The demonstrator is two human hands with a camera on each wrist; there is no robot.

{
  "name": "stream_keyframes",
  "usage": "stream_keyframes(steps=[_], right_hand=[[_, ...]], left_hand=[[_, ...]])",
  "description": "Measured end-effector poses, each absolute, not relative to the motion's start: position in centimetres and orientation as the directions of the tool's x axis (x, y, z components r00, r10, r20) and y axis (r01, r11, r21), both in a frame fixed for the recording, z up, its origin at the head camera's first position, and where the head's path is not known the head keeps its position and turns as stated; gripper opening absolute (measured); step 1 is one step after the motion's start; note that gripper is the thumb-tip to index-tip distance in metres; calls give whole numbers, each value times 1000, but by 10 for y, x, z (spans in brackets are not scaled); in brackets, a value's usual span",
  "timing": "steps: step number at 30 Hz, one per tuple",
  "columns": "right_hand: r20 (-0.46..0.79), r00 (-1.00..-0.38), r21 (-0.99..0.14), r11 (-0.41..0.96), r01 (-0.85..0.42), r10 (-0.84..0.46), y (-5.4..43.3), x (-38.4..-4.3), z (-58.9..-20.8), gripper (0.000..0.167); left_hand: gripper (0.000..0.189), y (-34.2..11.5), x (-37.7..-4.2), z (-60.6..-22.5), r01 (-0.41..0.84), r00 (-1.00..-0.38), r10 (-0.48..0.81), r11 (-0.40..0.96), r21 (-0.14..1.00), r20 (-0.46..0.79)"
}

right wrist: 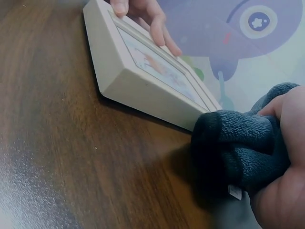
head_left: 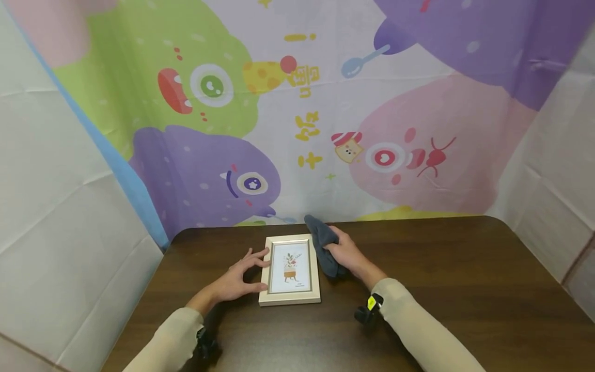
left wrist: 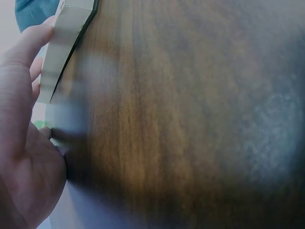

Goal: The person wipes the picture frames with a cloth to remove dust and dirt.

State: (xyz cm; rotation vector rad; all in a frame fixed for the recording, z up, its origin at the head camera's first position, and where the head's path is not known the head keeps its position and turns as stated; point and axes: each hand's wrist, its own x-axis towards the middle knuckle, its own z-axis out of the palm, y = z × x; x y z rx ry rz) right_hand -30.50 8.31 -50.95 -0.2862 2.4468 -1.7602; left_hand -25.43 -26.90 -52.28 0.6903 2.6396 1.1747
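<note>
A picture frame (head_left: 290, 298) with a pale cream border lies face up on the table, showing a drawing of a potted plant. My left hand (head_left: 236, 276) rests on its left border, thumb and fingers spread apart and touching the edge. In the right wrist view, the fingertips of the left hand (right wrist: 150, 16) lie over the frame's top face. My right hand (head_left: 348, 253) grips a dark grey-blue cloth (head_left: 324, 245), bunched up along the right side of the frame. The cloth (right wrist: 243, 143) hides part of the frame's far corner in the right wrist view.
The dark brown wooden table (head_left: 441, 274) has rounded far corners. Behind it hangs a backdrop (head_left: 321, 196) printed with cartoon monsters, and pale wall panels (head_left: 60, 222) stand at both sides. Each forearm carries a black wrist camera (head_left: 367, 312).
</note>
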Motion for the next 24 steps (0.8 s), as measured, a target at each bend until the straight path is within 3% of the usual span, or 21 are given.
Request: stream_keyframes(steps=[7, 16, 24], right_hand=[[7, -974, -947, 312, -79, -226, 81, -300, -506, 56], [1, -966, -947, 310, -84, -258, 86, -304, -519, 59], [10, -967, -955, 285, -85, -253, 85, -283, -510, 54]], left_hand=[[57, -276, -261, -538, 367, -872, 486, 563, 741, 63], [55, -269, -251, -517, 342, -874, 485, 582, 738, 22], [56, -285, -271, -558, 423, -855, 504, 548, 722, 119]])
